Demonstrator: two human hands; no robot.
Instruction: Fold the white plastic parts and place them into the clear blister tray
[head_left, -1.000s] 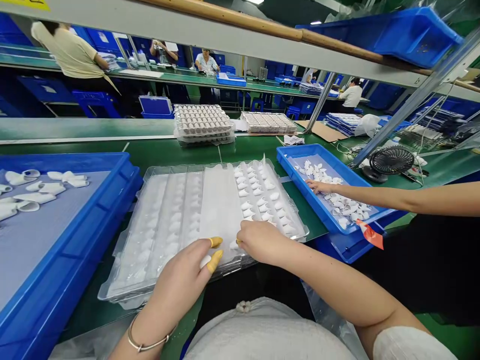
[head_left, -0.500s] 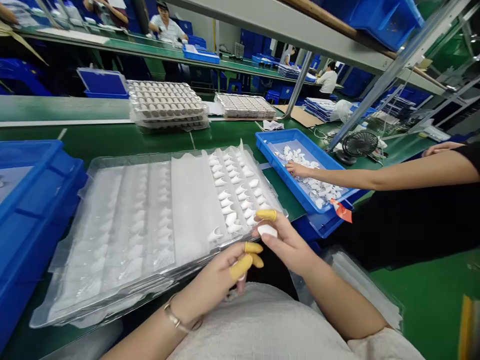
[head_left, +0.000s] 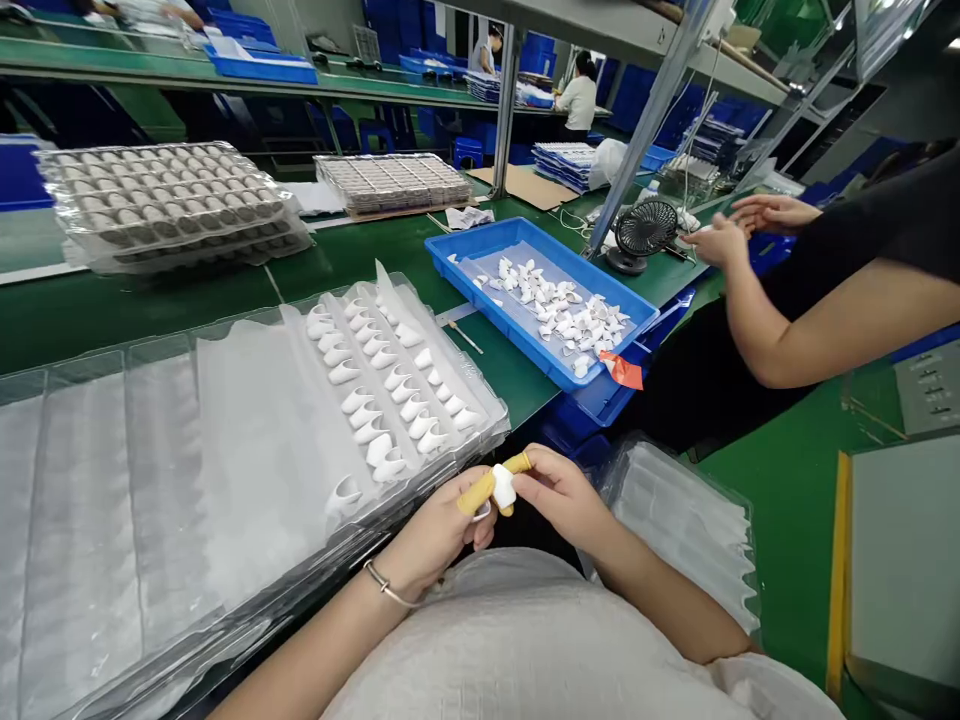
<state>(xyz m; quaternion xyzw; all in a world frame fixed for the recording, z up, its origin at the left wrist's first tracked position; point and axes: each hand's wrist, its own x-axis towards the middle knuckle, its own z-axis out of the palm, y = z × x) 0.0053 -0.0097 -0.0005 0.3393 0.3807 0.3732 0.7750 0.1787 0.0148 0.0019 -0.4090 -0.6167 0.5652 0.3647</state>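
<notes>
Low in front of my body, a small white curved piece [head_left: 503, 487] is pinched between both hands. My left hand [head_left: 448, 515] closes on it from the left, with yellow finger cots on its fingertips. From the right, my right hand [head_left: 564, 493] grips it between thumb and a yellow-covered finger. A thin white rim shows by the left fingers; whether it belongs to the same piece I cannot tell. Beside my hands lies a clear plastic tray [head_left: 491, 408], where rows of similar white pieces [head_left: 364, 420] sit at the right end and thin translucent sheeting covers the left.
A blue bin [head_left: 442, 262] holds loose white pieces, with an orange-red tag [head_left: 621, 370] at its corner. Stacked filled trays [head_left: 172, 205] stand behind. A co-worker's hands [head_left: 724, 235] are near a black fan [head_left: 645, 230] at right. A metal post [head_left: 645, 130] rises behind the bin.
My hands have come together, and the white piece from my right hand is now between both. The co-worker's hand has left the blue bin. My view has turned right.
</notes>
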